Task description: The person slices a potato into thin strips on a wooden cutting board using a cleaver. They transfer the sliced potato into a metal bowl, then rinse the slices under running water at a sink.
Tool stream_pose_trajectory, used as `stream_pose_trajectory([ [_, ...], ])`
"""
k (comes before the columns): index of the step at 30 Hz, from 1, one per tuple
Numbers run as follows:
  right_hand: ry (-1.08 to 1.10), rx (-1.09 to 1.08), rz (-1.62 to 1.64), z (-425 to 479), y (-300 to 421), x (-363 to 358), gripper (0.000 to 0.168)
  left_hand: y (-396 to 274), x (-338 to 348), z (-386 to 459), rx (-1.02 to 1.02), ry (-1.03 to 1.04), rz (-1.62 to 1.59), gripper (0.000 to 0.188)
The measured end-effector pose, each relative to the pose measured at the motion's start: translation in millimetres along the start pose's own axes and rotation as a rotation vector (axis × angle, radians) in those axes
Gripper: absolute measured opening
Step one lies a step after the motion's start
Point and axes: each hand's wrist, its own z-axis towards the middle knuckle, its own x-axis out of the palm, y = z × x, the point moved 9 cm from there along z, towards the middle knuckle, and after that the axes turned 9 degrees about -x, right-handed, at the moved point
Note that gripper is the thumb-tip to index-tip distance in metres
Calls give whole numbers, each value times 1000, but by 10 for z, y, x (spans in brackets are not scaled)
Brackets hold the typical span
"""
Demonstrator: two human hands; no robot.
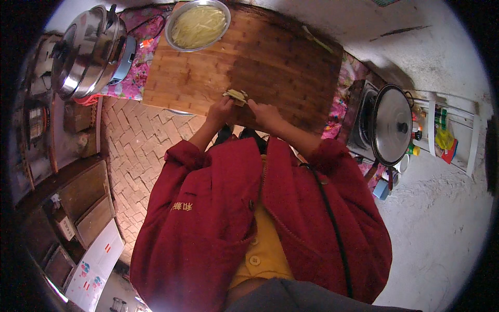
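At the near edge of a wooden cutting board [187,78], both my hands meet around a small bunch of pale yellow vegetable pieces [236,94]. My left hand [219,113] grips the bunch from the left with curled fingers. From the right, my right hand [267,116] pinches its end at the fingertips. What lies under the fingers is hidden, and the pieces are too small to name exactly. A metal bowl [168,33] at the board's far left holds many pale yellow strips [200,26], which look like cut potato.
Left of the board stands a lidded steel pot [87,50] beside an orange plug [146,43]. On the right, a lidded pan [393,124] sits on a stove [360,117]. A thin green-white strip [317,39] lies at the board's far right. Brick floor [132,136] shows below.
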Motion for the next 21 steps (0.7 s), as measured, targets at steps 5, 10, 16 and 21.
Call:
stream_pose_trajectory([
  [5,-29,37,-34,23,-156,176,50,-21,-14,28,-9,17,-53,22],
  [10,39,30,9,-3,82,-136,32,76,88,-14,12,-26,28,22],
  [16,18,6,-10,-33,139,-160,32,80,106,-15,-11,11,16,21],
  [21,-54,-7,-71,107,-181,192,54,27,40,-2,-16,18,24,21],
])
